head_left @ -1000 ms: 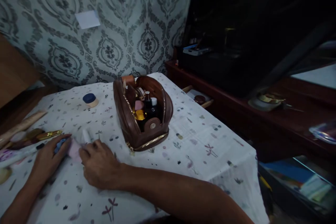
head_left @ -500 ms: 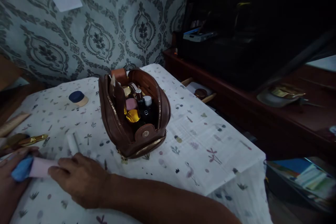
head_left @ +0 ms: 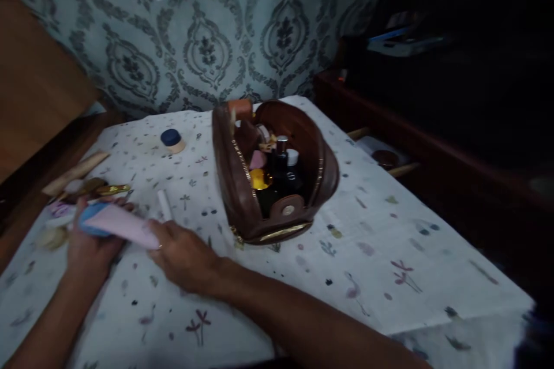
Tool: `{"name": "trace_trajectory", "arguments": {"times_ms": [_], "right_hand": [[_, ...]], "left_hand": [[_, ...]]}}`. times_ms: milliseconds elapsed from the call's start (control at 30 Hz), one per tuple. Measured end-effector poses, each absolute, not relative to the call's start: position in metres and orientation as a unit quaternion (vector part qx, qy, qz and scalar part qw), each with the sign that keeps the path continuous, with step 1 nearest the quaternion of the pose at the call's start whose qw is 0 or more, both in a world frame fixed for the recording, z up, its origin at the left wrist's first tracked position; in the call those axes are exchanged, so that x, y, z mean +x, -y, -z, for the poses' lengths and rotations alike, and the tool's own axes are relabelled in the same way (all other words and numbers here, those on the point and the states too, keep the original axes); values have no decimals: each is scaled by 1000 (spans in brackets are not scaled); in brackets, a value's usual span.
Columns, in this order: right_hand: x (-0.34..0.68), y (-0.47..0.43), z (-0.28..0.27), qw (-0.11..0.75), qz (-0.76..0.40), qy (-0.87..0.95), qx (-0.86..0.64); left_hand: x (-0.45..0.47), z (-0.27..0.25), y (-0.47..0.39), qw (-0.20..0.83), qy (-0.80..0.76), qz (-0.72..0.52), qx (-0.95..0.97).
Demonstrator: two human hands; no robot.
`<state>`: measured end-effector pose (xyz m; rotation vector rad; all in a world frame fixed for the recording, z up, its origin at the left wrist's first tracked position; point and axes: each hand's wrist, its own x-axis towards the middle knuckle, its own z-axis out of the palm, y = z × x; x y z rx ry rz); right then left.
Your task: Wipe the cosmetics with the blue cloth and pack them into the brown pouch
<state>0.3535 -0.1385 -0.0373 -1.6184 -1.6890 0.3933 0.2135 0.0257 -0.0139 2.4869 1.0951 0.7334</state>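
Between my two hands is a pale pink squeeze tube point(head_left: 123, 223) with a blue cap end. My left hand point(head_left: 93, 242) is closed round the blue end, its fingers partly hidden. The tube's other end is pinched in my right hand point(head_left: 184, 256). Just beyond my right hand lies a slim white tube point(head_left: 164, 205) on the cloth. An open brown toiletry bag point(head_left: 238, 196) stands to the right, holding dark bottles point(head_left: 281, 170), a yellow-gold item point(head_left: 261, 179) and a pink item point(head_left: 258, 159).
A small jar with a dark blue lid point(head_left: 171, 138) stands near the back of the patterned tablecloth point(head_left: 367, 277). Brushes and other small items point(head_left: 82, 187) lie at the left. A brown cardboard piece point(head_left: 38, 86) rises at far left. An open drawer point(head_left: 383, 155) sits beyond the table's right edge.
The view has swung left, so everything appears farther right. The tube now slants down toward my right hand, and more of my left arm shows. Both hands keep hold of it.
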Motion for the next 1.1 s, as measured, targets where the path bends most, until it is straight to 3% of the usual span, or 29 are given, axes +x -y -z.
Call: {"name": "trace_trajectory", "arguments": {"times_ms": [67, 133, 233, 533, 733, 933, 1100], "right_hand": [[354, 137, 37, 412, -198, 617, -641], [356, 136, 37, 460, -224, 587, -627], [357, 136, 36, 491, -275, 572, -597], [355, 131, 41, 532, -383, 516, -551], [357, 127, 45, 571, -479, 465, -478], [359, 123, 44, 611, -481, 428, -461], [359, 123, 44, 606, -478, 437, -462]], "left_hand": [[226, 16, -20, 259, -402, -318, 819], [239, 18, -15, 522, -384, -376, 662], [249, 18, -7, 642, -344, -386, 567], [248, 20, -8, 607, -405, -438, 525], [249, 22, 0, 667, -351, -401, 521], [249, 25, 18, 712, -281, -302, 568], [246, 27, 17, 690, -288, -315, 585]]}}
